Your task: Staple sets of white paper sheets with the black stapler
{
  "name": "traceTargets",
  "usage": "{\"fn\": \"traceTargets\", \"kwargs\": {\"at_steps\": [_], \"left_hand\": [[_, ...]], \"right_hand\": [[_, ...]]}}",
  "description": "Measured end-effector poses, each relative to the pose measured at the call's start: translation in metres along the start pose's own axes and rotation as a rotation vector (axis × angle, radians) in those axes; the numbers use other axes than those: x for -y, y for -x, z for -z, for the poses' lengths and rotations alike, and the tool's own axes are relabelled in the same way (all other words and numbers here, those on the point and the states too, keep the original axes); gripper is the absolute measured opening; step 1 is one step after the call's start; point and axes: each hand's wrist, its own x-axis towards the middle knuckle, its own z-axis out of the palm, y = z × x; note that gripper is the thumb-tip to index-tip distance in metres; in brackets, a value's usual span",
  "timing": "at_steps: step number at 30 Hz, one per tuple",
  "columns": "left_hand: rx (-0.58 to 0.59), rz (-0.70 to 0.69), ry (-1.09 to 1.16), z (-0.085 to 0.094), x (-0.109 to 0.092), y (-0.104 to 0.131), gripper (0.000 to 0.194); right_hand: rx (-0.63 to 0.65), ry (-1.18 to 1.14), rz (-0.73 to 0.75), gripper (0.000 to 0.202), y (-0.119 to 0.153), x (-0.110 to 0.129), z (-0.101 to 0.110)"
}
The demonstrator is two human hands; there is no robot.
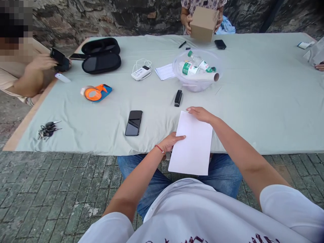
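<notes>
A white stack of paper (191, 145) is tilted over the table's front edge, its lower end above my lap. My left hand (172, 141) is closed on its left side, with the thumb lying on top and the other fingers hidden beneath. At the top edge, my right hand (200, 113) has its fingers closed on the paper near the upper corner. A black stapler (178, 98) lies just beyond the paper. To the left of my hands, a black phone (134, 123) rests on the cloth.
A clear plastic basin (194, 87) holds bottles and a roll. Leftward are a tape dispenser (96, 93), keys (48, 130), a white corded device (141, 72) and an open black case (101, 55). One person holds a cardboard box (204, 24); others sit at both sides.
</notes>
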Motion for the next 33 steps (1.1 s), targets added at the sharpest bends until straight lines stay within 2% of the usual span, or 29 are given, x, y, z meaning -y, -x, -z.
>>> {"fn": "traceTargets", "kwargs": {"at_steps": [2, 6, 8, 11, 14, 16, 18, 21, 22, 26, 27, 29, 31, 33], "left_hand": [[-0.026, -0.015, -0.054, 0.003, -0.006, -0.004, 0.054], [-0.112, -0.057, -0.123, 0.007, -0.021, -0.017, 0.054], [-0.174, -0.157, -0.118, 0.008, -0.03, -0.027, 0.051], [-0.335, -0.312, -0.173, 0.01, -0.043, -0.045, 0.038], [-0.479, -0.309, -0.197, 0.015, -0.051, -0.061, 0.023], [-0.498, -0.28, -0.17, 0.018, -0.051, -0.067, 0.02], [-0.483, -0.283, -0.163, 0.021, -0.05, -0.068, 0.021], [-0.428, -0.358, -0.179, 0.019, -0.05, -0.061, 0.027], [-0.398, -0.394, -0.189, 0.016, -0.051, -0.057, 0.031], [-0.292, -0.606, -0.267, 0.0, -0.071, -0.033, 0.045], [-0.286, -0.661, -0.278, -0.005, -0.079, -0.027, 0.046], [-0.316, -0.767, -0.289, -0.012, -0.097, -0.017, 0.049], [-0.359, -0.864, -0.297, -0.018, -0.115, -0.008, 0.049], [-0.377, -0.944, -0.301, -0.019, -0.129, 0.001, 0.049]], "right_hand": [[0.005, 0.034, 0.002, 0.045, -0.008, 0.001, -0.002], [0.108, 0.163, -0.014, 0.042, -0.026, 0.004, -0.006], [0.121, 0.176, 0.015, 0.042, -0.035, 0.004, -0.01], [0.159, 0.133, 0.08, 0.035, -0.043, 0.0, -0.013], [0.065, 0.13, 0.041, 0.033, -0.039, -0.015, -0.001], [0.011, 0.151, -0.054, 0.031, -0.028, -0.031, 0.014], [0.051, 0.077, -0.133, 0.027, -0.012, -0.048, 0.03], [0.114, -0.248, -0.204, 0.034, 0.012, -0.061, 0.044], [0.073, -0.37, -0.207, 0.041, 0.02, -0.062, 0.045], [-0.273, -0.726, -0.088, 0.076, 0.044, -0.047, 0.044], [-0.312, -0.767, -0.058, 0.081, 0.048, -0.041, 0.043], [-0.292, -0.799, -0.031, 0.082, 0.055, -0.028, 0.042], [-0.257, -0.775, -0.017, 0.076, 0.06, -0.012, 0.043], [-0.28, -0.708, 0.018, 0.066, 0.065, 0.005, 0.047]]}}
